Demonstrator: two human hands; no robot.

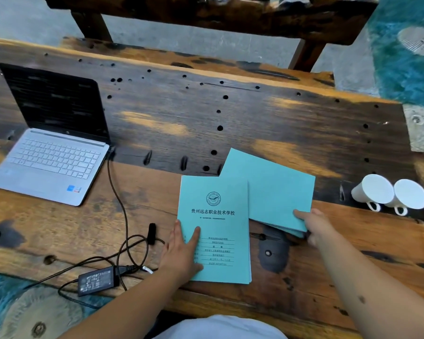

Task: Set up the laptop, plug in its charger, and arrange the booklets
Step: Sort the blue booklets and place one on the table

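A silver laptop (pixel 52 152) stands open at the left of the wooden table (pixel 255 123), its screen dark. A dark cable (pixel 118 196) runs from its right side down to the black charger brick (pixel 97 281) near the front edge. A teal booklet (pixel 216 231) with printed text lies face up in the middle; my left hand (pixel 181 250) rests flat on its lower left part. To its right, my right hand (pixel 316 227) grips the near edge of a plain teal booklet stack (pixel 272 189), thumb on top, fingers underneath.
Two white cups (pixel 389 194) lie on their sides at the right end of the table. A dark wooden bench (pixel 206 18) stands behind the table. A teal patterned floor (pixel 406 57) shows at the right and lower left. A small black object (pixel 152 233) lies on the cable loop.
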